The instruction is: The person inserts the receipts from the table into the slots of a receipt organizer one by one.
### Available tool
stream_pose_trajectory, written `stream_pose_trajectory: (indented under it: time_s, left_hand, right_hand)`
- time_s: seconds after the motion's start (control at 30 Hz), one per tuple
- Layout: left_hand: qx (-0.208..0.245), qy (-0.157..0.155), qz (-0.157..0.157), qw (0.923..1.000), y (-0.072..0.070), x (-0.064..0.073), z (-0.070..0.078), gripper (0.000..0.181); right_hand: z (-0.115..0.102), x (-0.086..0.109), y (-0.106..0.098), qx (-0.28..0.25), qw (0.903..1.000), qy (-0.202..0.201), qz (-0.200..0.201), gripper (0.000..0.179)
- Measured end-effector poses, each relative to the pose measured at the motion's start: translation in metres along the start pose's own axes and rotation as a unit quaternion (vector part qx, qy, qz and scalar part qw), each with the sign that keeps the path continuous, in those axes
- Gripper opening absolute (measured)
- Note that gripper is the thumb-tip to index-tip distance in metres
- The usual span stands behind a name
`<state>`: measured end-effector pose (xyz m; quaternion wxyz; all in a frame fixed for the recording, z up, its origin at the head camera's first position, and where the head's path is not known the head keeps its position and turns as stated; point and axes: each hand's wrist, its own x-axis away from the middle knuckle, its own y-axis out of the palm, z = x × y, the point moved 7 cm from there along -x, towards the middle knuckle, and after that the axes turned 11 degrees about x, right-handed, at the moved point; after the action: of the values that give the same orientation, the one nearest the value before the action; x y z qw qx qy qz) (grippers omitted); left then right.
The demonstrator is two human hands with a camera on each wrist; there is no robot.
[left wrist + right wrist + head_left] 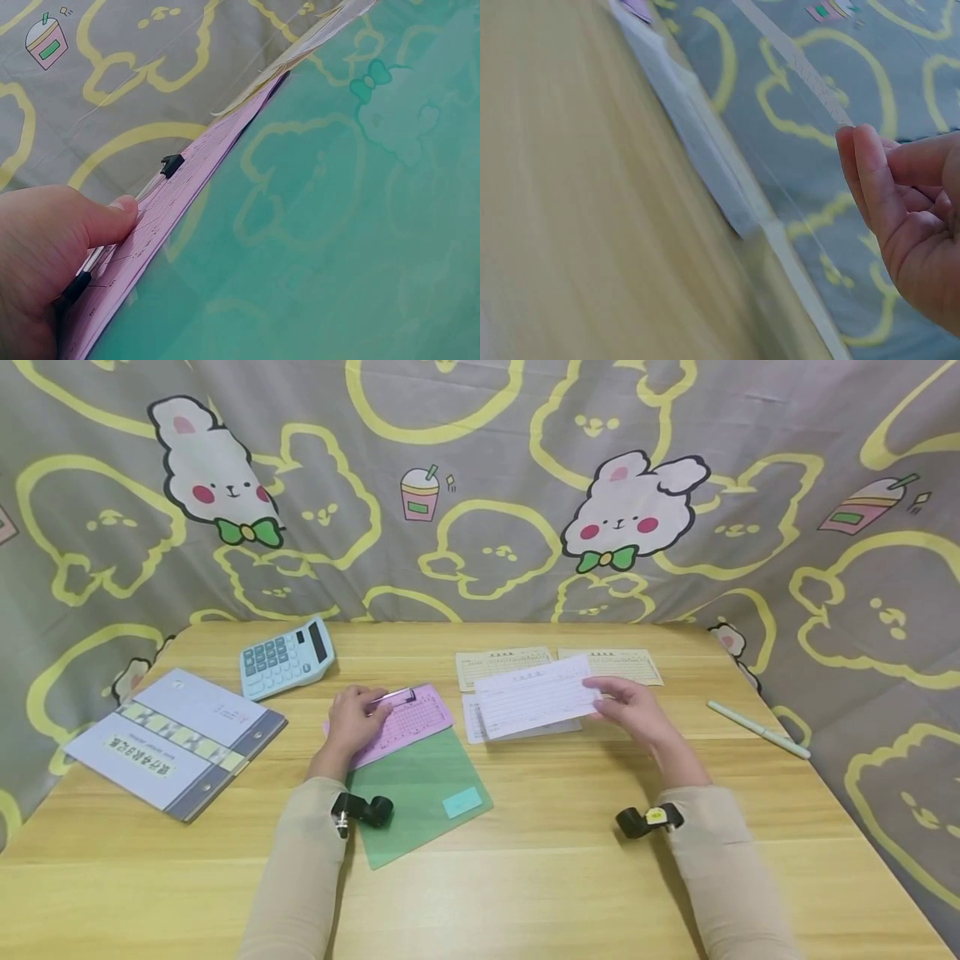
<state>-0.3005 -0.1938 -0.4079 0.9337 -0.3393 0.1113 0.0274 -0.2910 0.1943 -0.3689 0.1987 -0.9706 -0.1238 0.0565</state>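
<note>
My left hand [354, 718] grips the clip end of a translucent green clipboard [420, 806]. Its thumb lies on the metal clip [154, 187], over a pink printed form [405, 727]; the other fingers are mostly hidden in the left wrist view. My right hand [630, 706] pinches a white printed form [532, 697] by its right edge between thumb and fingertips, and the sheet is lifted above the table. Below it lies another white form [472, 722], partly covered. Behind are two pale yellow forms, one on the left [468, 670] and one on the right [637, 668].
A light blue calculator [281, 660] stands at the back left. Nearer, a grey-blue account book [176, 743] lies at the left edge. A pale green pen [757, 728] lies near the right edge. Patterned curtain [480, 468] closes off the table's back.
</note>
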Motion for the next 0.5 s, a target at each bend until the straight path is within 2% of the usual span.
stream_pose_trajectory:
  time_s: [0.27, 0.5]
  left_hand:
    - [-0.007, 0.014, 0.004, 0.9999, -0.001, -0.001, 0.001, 0.033]
    - [-0.019, -0.001, -0.006, 0.9998, 0.000, -0.001, 0.001, 0.033]
  right_hand:
    - [-0.009, -0.017, 0.052, -0.013, 0.9986, -0.013, -0.050, 0.036]
    - [-0.014, -0.030, 0.095, -0.013, 0.9970, -0.005, -0.076, 0.035]
